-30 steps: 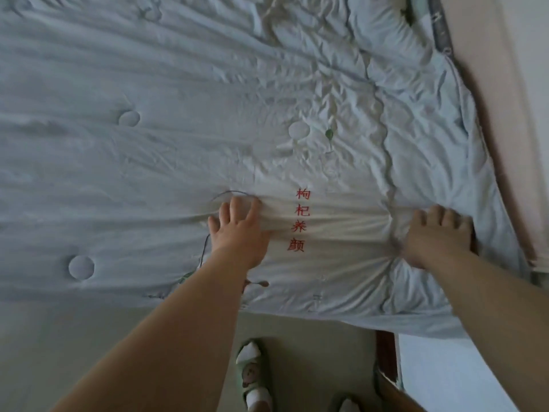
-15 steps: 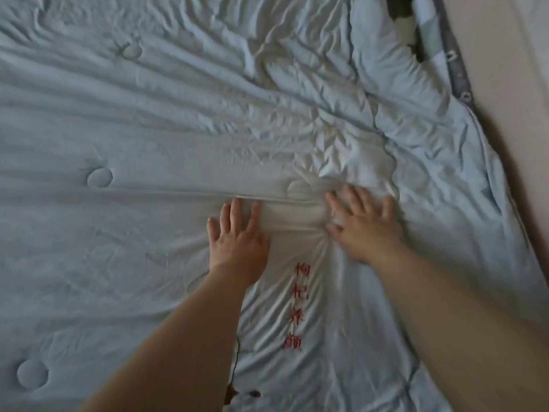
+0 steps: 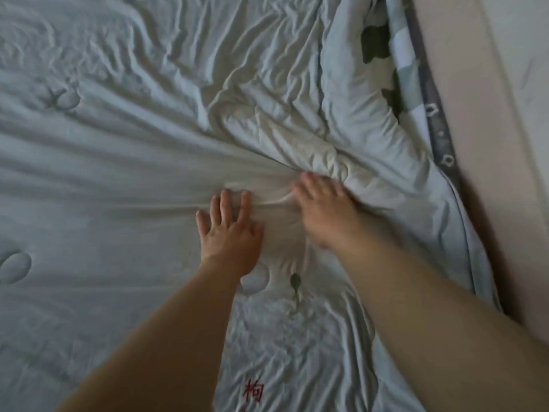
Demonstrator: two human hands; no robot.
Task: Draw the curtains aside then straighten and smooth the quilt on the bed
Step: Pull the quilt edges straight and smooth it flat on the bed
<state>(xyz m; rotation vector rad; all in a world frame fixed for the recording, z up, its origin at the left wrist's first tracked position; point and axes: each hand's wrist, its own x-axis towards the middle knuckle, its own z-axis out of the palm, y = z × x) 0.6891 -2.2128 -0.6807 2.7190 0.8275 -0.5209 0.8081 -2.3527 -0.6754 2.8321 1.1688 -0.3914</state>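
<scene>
A pale blue-grey quilt (image 3: 118, 173) fills almost the whole view, spread over the bed below me. Its left half lies in long shallow folds. Its upper right is crumpled into a thick ridge of creases (image 3: 312, 138). Along the right side runs a plain beige panel (image 3: 481, 144); I cannot tell whether it is wall or bed frame. Between the panel and the quilt's edge shows a strip of checked, patterned bedding (image 3: 416, 84). No curtains are in view.

My two bare forearms reach in from the bottom. My left hand (image 3: 230, 233) lies open and flat on the quilt near the middle, fingers straight and a little spread. My right hand (image 3: 322, 212) is just beside it, blurred, with fingers that look extended and pressed against the foot of the crumpled ridge. Neither hand grips any cloth.

Smaller details: a stitched oval (image 3: 15, 267) at the left edge, a small dark leaf motif (image 3: 295, 281) below my hands, and a red embroidered character (image 3: 254, 392) near the bottom.

I judge the quilt to be soft, light and thinly padded. It should slide and bunch readily under a palm. Flat, open palms sweeping outward suit the smoothing. To straighten it, I would pinch the hem along the right edge and pull.
</scene>
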